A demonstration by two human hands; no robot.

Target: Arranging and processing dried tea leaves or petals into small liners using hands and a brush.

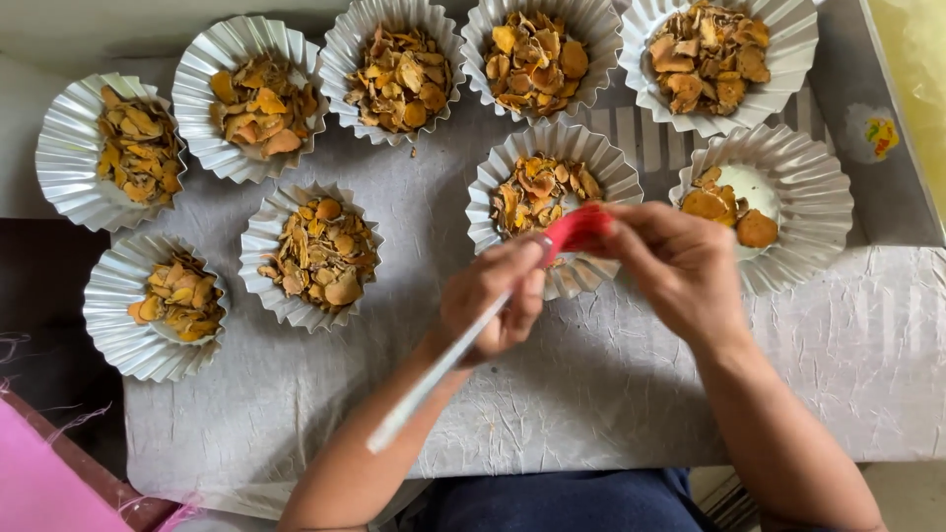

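A grey, crinkled cloth (631, 394) covers the work surface, and nine pleated silver foil cups stand on it, most of them heaped with dried orange-yellow slices (399, 79). Five cups run along the far edge, two more sit at the left, and two lie nearest the hands: a middle cup (601, 163), fairly full, and a right-hand cup (813, 202) that holds only a few slices on a pale bottom. At the near left corner a pink sheet (39, 483) shows, and dark blue clothing (562, 502) lies at the bottom edge. Both hands meet just over the near rim of the middle cup. The left hand (493, 300) is closed around a long white handle (434, 379) that slants down towards the person, and the tool ends in a red head (576, 229). The right hand (680, 266) pinches that red head between its fingertips, so both hands grip the one tool; whether the head carries any slices cannot be told, since the fingers cover it. Judging from this, the step in hand is a handling of the tool's head rather than of the slices themselves. Any move from here calls for a steady hold low over the cup, because the light foil rims sit close together and a nudge could tip one.
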